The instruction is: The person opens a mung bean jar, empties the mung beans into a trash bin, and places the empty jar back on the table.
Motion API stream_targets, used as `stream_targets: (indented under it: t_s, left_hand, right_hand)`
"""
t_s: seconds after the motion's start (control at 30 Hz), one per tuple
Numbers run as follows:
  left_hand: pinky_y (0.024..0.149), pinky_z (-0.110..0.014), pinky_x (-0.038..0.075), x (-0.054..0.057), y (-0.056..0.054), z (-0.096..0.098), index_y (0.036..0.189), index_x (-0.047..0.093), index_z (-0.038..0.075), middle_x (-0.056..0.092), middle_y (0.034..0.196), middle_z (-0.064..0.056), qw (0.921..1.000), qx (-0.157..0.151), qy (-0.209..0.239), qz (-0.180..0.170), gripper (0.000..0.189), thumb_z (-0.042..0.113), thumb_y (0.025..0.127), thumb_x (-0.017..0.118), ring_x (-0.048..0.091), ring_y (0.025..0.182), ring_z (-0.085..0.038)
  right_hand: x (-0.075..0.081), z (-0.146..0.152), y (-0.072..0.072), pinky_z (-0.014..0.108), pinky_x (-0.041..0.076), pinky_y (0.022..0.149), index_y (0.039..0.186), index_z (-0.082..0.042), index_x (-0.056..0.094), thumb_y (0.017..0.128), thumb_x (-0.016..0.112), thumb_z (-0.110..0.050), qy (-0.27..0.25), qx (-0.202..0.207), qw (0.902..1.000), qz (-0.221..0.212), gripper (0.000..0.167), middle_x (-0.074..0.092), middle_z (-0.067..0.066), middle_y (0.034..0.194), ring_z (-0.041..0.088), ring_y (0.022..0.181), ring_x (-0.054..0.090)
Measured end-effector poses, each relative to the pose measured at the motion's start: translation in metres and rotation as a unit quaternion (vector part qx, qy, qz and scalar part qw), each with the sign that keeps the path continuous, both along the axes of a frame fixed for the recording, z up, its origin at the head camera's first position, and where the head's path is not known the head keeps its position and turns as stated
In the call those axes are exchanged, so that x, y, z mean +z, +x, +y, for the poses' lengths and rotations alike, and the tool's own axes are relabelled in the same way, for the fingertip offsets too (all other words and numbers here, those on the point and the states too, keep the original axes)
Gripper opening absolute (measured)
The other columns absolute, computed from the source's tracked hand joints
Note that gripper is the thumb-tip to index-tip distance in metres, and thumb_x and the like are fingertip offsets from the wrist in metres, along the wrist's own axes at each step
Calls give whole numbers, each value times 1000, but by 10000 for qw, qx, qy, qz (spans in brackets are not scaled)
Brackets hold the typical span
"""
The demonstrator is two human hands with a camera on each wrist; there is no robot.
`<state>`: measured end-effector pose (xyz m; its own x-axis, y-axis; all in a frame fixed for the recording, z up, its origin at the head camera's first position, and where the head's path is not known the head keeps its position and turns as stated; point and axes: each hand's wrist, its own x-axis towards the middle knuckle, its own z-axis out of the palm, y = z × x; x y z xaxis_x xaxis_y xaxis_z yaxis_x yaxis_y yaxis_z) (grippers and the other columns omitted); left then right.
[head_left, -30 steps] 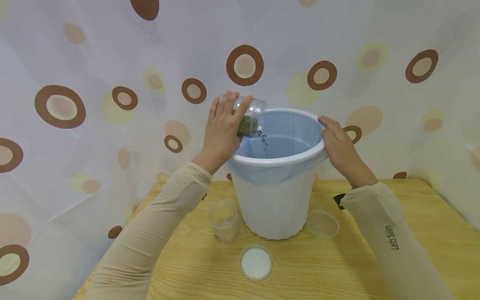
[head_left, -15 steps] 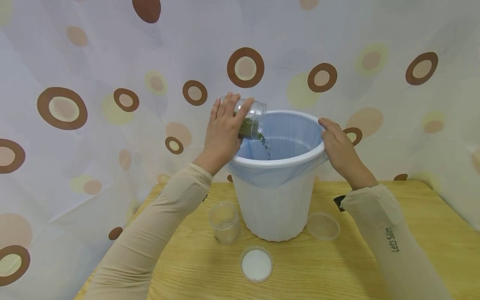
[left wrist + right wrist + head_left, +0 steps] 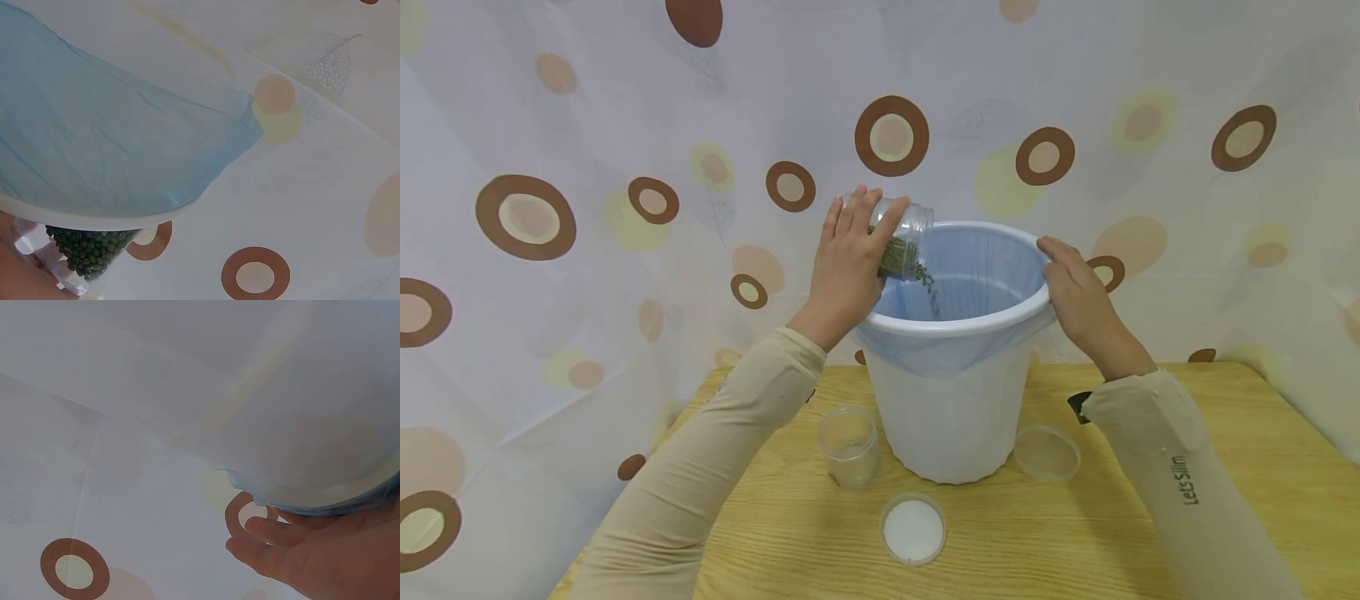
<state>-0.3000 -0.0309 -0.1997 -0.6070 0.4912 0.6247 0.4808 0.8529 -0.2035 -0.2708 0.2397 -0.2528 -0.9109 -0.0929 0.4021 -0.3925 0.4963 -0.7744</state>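
Note:
My left hand [image 3: 847, 267] grips a clear plastic jar [image 3: 919, 221], tipped sideways above the left rim of a white bin [image 3: 955, 425]. Green mung beans [image 3: 893, 258] lie along the jar's lower side, and a thin stream of them drops from its mouth into the bin. In the left wrist view the beans [image 3: 90, 250] show through the jar wall. A pale blue bag [image 3: 940, 354] lines the bin and folds over its rim. At the rim's right side rests my right hand [image 3: 1082, 304]; in the right wrist view its fingers [image 3: 275, 534] look mostly straight beside the rim.
A clear jar [image 3: 848, 454] stands on the wooden table [image 3: 805, 550], left of the bin. In front is a round clear container [image 3: 913, 530] with something white inside. A clear lid [image 3: 1047, 452] lies at the right. Patterned sheeting [image 3: 955, 50] hangs behind.
The falling beans have grown from a few into a longer, steadier stream. Both hands and the jar keep nearly the same place; the head view has shifted slightly.

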Motion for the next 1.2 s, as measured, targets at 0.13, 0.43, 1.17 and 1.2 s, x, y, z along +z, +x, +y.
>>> stream_targets:
  t_s: [0.13, 0.43, 1.17, 1.2]
  left_hand:
    - [117, -37, -1, 0, 0, 0, 145, 35, 18, 30, 149, -15, 10000, -27, -9, 22, 79, 1, 77, 72, 19, 144, -30]
    - [117, -38, 0, 0, 0, 0, 145, 35, 17, 31, 149, -15, 10000, -68, -25, 68, 78, -1, 77, 70, 19, 144, -30]
    - [118, -39, 1, 0, 0, 0, 145, 35, 18, 31, 148, -15, 9998, 1, -198, 100, 76, -1, 80, 68, 19, 144, -31]
    - [118, -39, 1, 0, 0, 0, 145, 36, 18, 31, 148, -15, 9997, -5, -198, 110, 76, -1, 80, 68, 19, 144, -31]
  right_hand:
    - [0, 0, 1, 56, 10, 114, 150, 4, 20, 101, 17, -24, -12, 4, 10000, 16, 57, 13, 20, 158, 38, 145, 7]
    - [0, 0, 0, 56, 9, 114, 150, 3, 20, 101, 17, -25, 8, 18, 10000, 15, 57, 12, 20, 158, 37, 145, 7]
    - [0, 0, -1, 56, 10, 114, 150, 3, 21, 101, 17, -25, 10, -33, 10000, 17, 57, 13, 20, 158, 38, 145, 7]
    - [0, 0, -1, 56, 10, 114, 150, 3, 21, 101, 18, -25, 3, -34, 10000, 25, 57, 13, 20, 158, 38, 145, 8]
